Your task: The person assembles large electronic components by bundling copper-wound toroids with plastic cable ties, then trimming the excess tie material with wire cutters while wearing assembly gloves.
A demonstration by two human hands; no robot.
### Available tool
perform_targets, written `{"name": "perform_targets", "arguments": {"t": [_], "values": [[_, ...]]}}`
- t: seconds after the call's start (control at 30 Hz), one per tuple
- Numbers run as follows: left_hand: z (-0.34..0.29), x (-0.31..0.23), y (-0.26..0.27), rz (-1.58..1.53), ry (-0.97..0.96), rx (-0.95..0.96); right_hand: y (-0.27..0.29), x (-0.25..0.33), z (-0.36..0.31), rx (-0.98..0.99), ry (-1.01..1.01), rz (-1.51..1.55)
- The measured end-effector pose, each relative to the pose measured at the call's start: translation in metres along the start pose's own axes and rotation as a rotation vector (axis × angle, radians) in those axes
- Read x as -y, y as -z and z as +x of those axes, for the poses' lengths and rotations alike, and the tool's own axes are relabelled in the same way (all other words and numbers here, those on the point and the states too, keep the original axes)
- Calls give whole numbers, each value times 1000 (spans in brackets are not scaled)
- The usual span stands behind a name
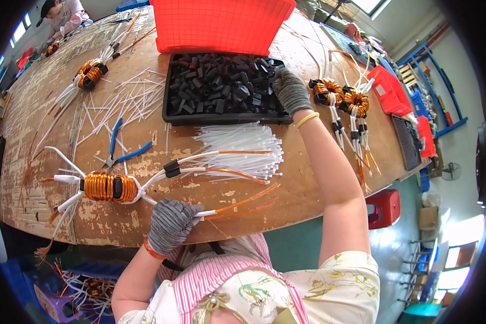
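My left hand (173, 225), in a grey knit glove, is closed around the white-sleeved leads (204, 214) of a copper-wound coil (110, 187). The coil lies on its side on the table, its bare copper ends pointing right. A black sleeve piece (172, 168) sits on its upper pair of leads. At the right edge of a black tray (227, 120) is my gloved right hand (290, 93). Its fingers are bunched together among the small black sleeve pieces (216, 81) that fill the tray; whatever they pinch is hidden.
White cable ties (243, 151) lie in a pile before the tray, with blue-handled cutters (116, 148) left of them. A red bin (221, 27) stands behind the tray. Finished-looking coils (356, 102) lie at right, another coil (89, 74) far left. A person (65, 19) works at far left.
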State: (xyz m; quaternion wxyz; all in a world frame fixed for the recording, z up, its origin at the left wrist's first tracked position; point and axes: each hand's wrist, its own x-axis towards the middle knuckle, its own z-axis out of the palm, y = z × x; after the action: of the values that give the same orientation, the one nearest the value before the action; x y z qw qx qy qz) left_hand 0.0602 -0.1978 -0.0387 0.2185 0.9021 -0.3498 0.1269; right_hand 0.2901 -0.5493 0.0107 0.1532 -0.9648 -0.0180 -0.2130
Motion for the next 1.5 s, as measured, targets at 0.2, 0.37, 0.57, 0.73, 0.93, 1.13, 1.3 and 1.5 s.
{"name": "perform_targets", "arguments": {"t": [0.2, 0.37, 0.57, 0.73, 0.93, 1.13, 1.3, 1.5], "values": [[-1, 0, 0, -41, 12, -7, -10, 24, 1, 123, 56, -194], [1, -3, 1, -84, 17, -47, -14, 19, 7, 221, -78, -60], [2, -9, 2, -178, 48, -82, -16, 5, -2, 40, 88, 55], [14, -19, 7, -315, 30, -85, 20, 6, -24, -69, -129, 441], [34, -33, 11, -428, 8, -39, 77, 19, -115, 378, -464, 1749], [58, -66, 8, -692, 130, -69, 98, 47, -201, 386, -672, 1940], [76, -83, 13, -624, 9, -121, 107, 55, -223, 408, -723, 1860], [76, -86, 9, -689, 65, -156, 116, 72, -231, 364, -714, 1649]]}}
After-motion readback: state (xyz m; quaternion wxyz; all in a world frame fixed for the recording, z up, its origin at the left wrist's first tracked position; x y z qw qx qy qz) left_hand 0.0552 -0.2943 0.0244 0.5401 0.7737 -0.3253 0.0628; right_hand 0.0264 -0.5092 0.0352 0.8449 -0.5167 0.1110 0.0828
